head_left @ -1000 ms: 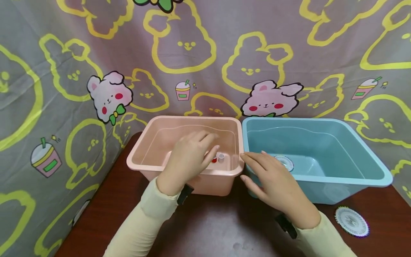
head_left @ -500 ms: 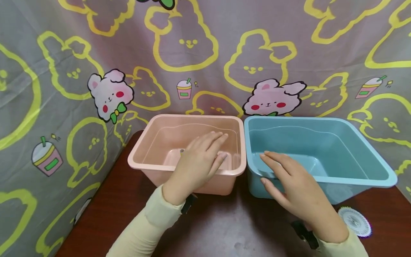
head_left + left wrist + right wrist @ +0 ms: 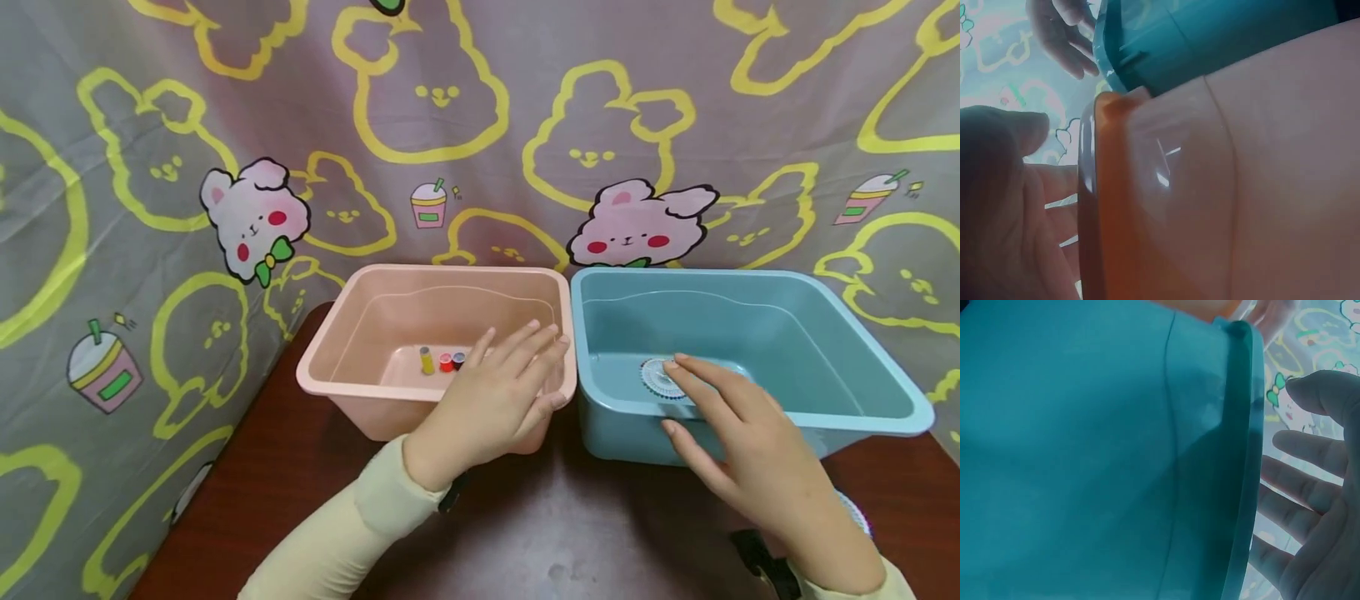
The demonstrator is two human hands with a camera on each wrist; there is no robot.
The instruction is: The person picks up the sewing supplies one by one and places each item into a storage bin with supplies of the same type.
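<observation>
My left hand point(image 3: 498, 404) hovers palm down over the front right of the pink basin point(image 3: 315, 379), fingers straight and slightly spread, holding nothing. Inside that basin lie a small yellow cylinder point(image 3: 427, 361), a small red piece point(image 3: 446, 362) and a dark one point(image 3: 459, 361) partly behind my fingers; they look like thread spools. Over the front rim of the blue basin point(image 3: 862, 421) is my right hand point(image 3: 757, 450), its fingers loosely extended. Its fingertips overlap the edge of a round white pin wheel point(image 3: 662, 379) on the basin floor; whether they touch it I cannot tell.
The basins stand side by side on a dark brown table point(image 3: 555, 542). A second pin wheel point(image 3: 853, 512) on the table at right is mostly hidden behind my right wrist. A patterned curtain point(image 3: 480, 125) hangs behind and at the left.
Both hands have moved to the right, the right one away from the gap between the basins. The yellow and red pieces have come into view; my right wrist covers most of the pin wheel on the table.
</observation>
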